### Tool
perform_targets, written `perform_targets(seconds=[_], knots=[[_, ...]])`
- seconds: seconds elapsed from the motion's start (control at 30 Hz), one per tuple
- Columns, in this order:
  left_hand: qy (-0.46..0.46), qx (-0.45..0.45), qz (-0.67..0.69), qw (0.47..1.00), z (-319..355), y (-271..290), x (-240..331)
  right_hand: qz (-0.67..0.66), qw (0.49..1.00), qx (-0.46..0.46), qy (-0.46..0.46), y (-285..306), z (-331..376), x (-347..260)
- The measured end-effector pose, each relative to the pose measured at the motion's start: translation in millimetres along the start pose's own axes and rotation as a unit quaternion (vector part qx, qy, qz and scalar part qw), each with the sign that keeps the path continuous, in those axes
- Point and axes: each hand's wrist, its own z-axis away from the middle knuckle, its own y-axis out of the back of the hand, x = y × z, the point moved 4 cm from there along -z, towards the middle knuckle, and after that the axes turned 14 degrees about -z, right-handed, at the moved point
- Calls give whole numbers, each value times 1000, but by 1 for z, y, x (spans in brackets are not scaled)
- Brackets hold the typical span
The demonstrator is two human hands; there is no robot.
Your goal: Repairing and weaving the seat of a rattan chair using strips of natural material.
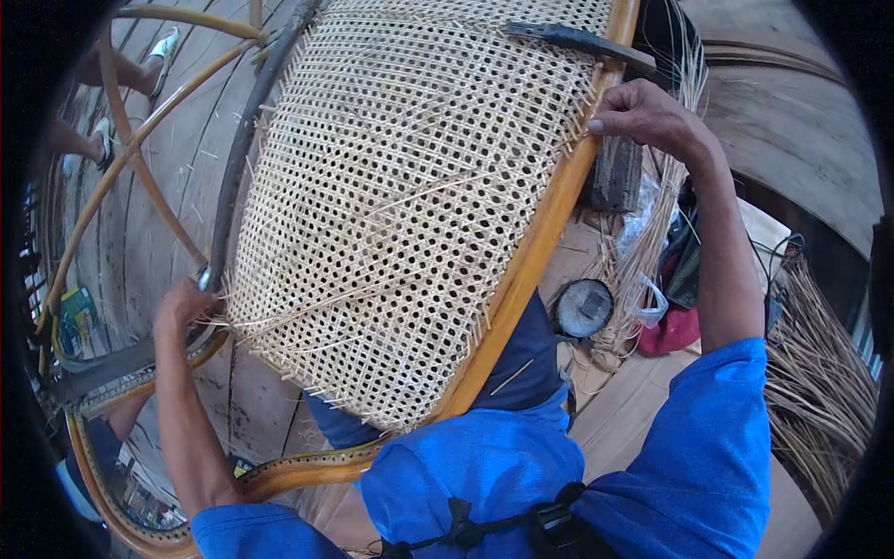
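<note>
A woven cane panel in an orange-brown wooden frame slopes across my lap, its open weave full of small holes. At the panel's left edge my left hand is closed, fingertips pinching a cane strand by the loose ends there. My right hand is closed at the upper right rail, thumb and fingers pinched on a cane strand at the weave's edge. Just above it lies a dark hammer-like tool, across the panel and rail. Some loose strands run diagonally over the weave.
Right of the frame are a bundle of long cane strands, a round tin and a red cloth. More cane lies farther right. Curved chair rails stand at left, with another person's feet beyond.
</note>
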Motion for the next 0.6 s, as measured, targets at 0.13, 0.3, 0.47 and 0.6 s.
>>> perform_targets(seconds=[0.13,0.3,0.47,0.6], knots=[[13,299,-4,954,38,92,49,-6,1000,-14,3,2,0,5],[-268,284,205,898,109,112,209,37,999,-26,7,-1,2,-6],[-294,257,203,898,133,109,263,33,998,-30,43,-3,9,-7],[-321,104,329,882,122,107,260,47,995,-60,57,-11,9,-20]])
